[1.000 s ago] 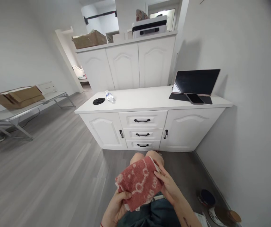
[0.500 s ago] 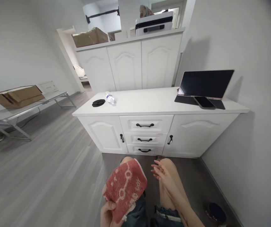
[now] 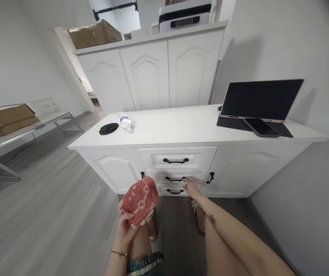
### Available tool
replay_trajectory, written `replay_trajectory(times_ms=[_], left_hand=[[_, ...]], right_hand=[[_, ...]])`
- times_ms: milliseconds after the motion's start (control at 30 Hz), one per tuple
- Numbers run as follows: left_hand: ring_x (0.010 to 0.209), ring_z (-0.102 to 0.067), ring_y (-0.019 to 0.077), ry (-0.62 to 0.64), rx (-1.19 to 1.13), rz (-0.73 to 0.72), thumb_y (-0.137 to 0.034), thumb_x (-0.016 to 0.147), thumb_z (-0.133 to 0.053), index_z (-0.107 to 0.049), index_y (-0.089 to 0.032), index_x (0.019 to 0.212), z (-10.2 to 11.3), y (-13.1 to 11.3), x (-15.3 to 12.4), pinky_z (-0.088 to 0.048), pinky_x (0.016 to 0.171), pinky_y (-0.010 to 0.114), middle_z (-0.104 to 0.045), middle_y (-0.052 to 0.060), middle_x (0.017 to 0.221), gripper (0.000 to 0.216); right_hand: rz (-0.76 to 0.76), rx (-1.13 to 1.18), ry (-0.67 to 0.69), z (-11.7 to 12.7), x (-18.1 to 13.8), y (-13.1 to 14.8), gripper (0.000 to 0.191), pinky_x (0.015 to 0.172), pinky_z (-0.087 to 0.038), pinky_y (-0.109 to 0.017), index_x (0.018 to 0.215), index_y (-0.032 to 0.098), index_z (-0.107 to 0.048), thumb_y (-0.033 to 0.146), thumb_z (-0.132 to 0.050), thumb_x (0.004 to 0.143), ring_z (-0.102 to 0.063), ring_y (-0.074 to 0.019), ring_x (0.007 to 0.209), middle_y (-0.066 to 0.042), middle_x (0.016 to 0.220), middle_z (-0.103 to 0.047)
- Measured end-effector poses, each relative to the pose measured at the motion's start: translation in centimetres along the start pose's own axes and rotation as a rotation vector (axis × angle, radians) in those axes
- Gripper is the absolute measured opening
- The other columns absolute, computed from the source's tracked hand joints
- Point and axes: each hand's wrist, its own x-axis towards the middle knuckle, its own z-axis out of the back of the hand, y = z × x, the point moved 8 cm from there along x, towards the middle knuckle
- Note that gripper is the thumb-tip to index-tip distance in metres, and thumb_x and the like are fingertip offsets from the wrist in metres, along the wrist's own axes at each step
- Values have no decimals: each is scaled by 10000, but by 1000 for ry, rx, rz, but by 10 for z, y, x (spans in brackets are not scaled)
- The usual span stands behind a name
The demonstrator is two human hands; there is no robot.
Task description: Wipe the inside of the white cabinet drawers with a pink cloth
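Note:
My left hand [image 3: 126,226] grips a folded red towel [image 3: 140,199] with pale patterns by its lower left edge, thumb on top. The towel hangs in front of the left cabinet door and the drawers. My right hand [image 3: 190,188] is stretched out, fingers apart, at the right end of the middle drawer's black handle [image 3: 175,179]. Whether the fingertips touch the handle I cannot tell. Above it is the top drawer's handle [image 3: 176,161], below it the bottom drawer's handle [image 3: 175,191]. All three drawers are closed.
On the white cabinet's top [image 3: 164,128] are a water bottle [image 3: 124,120], a black disc-like item [image 3: 108,128], a dark-screened tablet [image 3: 264,99] and a phone [image 3: 261,127]. Cardboard boxes [image 3: 95,34] and a suitcase [image 3: 185,17] stand behind. A wall [image 3: 305,172] closes off the right.
My right hand has moved from above my knee forward to the middle drawer handle. The towel has moved forward with my left hand. My view has come closer to the cabinet.

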Motion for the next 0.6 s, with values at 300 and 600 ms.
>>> replay_trajectory(times_ms=[300,600], left_hand=[[797,-695,189,-136,-60,-88,33,639,-490,-707,-257,904,14,-1,7,-556,766,325,-749,-8,883,449],[680,-691,172,-248,-63,-159,19,616,-518,-682,-238,864,23,-15,5,-536,597,264,-747,-11,841,394]], right_hand=[[34,-54,97,-38,24,-4,540,928,-419,-332,1280,154,-499,60,-486,748,-589,-193,1008,-147,1341,-482],[-52,-116,105,-52,4,1,525,900,-420,-327,1260,143,-485,54,-494,743,-552,-236,1102,-164,1373,-412]])
